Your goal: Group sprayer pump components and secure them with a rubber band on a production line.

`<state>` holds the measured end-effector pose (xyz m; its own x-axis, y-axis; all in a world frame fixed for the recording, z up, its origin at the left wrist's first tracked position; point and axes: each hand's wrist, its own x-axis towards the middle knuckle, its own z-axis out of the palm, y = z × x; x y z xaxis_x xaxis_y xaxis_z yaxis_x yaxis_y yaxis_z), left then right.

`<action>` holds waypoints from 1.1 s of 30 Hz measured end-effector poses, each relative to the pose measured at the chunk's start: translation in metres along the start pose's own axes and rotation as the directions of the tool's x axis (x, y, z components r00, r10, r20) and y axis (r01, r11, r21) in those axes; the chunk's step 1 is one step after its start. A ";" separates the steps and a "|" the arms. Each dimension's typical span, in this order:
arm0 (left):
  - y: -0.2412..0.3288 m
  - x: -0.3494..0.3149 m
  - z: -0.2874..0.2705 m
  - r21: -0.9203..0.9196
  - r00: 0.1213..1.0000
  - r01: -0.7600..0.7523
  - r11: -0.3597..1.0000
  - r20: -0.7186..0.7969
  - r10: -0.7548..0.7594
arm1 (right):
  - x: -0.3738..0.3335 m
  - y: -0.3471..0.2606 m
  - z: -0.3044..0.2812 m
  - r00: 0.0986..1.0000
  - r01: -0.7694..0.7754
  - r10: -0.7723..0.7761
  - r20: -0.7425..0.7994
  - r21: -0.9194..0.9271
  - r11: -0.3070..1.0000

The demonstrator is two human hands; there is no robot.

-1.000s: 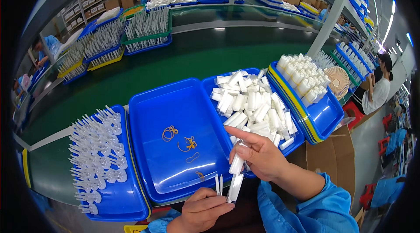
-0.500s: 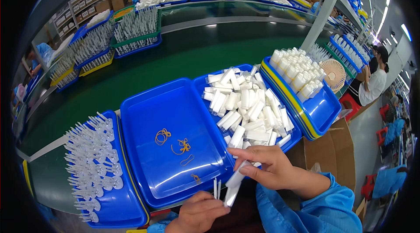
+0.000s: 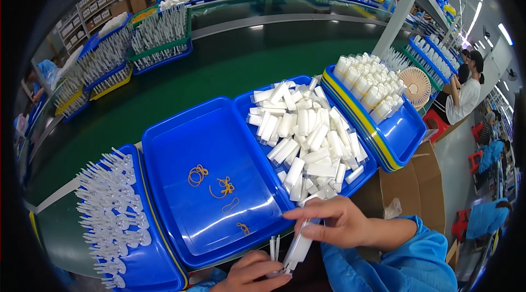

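Note:
My right hand (image 3: 337,223) is closed on a white block-like piece in a clear wrapper (image 3: 299,247), thumb and index finger pinching its upper part. The piece slants down toward the fingertips of my left hand (image 3: 256,274), which is closed low near the bottom edge. Thin white prongs (image 3: 275,247) rise beside the left fingers; they resemble the pronged clear parts (image 3: 112,210) in the left tray. The left fingers hide the lower part of what they hold. Just beyond my right hand lies a heap of similar wrapped white pieces (image 3: 307,133) in a blue tray.
Yellow-brown rubber bands (image 3: 223,186) lie in the middle blue tray (image 3: 186,133). Stacked trays at right bear upright wrapped pieces (image 3: 367,81). A round fan (image 3: 415,88), cardboard box (image 3: 413,188) and metal post (image 3: 402,9) stand right. Co-workers sit beyond the green belt (image 3: 241,53).
The wrapped white piece has moved slightly right and down between my hands, and my left hand has dropped a little lower. The whole view has shifted slightly.

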<state>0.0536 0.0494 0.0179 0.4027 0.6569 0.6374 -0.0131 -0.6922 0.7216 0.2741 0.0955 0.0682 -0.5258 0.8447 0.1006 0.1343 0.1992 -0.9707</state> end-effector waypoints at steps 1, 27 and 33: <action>0.001 -0.007 0.007 -0.014 0.994 0.084 0.996 -0.065 -0.085 | 0.001 0.001 0.002 0.999 0.031 -0.031 0.012 -0.011 0.999; 0.015 -0.002 -0.002 0.323 0.959 0.193 0.927 -0.262 -0.108 | 0.118 0.025 -0.084 0.979 -0.202 0.059 -0.196 -0.886 0.417; 0.010 0.002 0.003 0.321 0.971 0.157 0.934 -0.220 -0.088 | 0.074 -0.009 -0.019 0.982 -0.183 0.190 -0.001 0.259 0.948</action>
<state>0.0570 0.0423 0.0254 0.1910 0.7650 0.6151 0.3448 -0.6390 0.6876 0.2501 0.1660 0.0881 -0.4898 0.8676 -0.0855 0.0060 -0.0947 -0.9955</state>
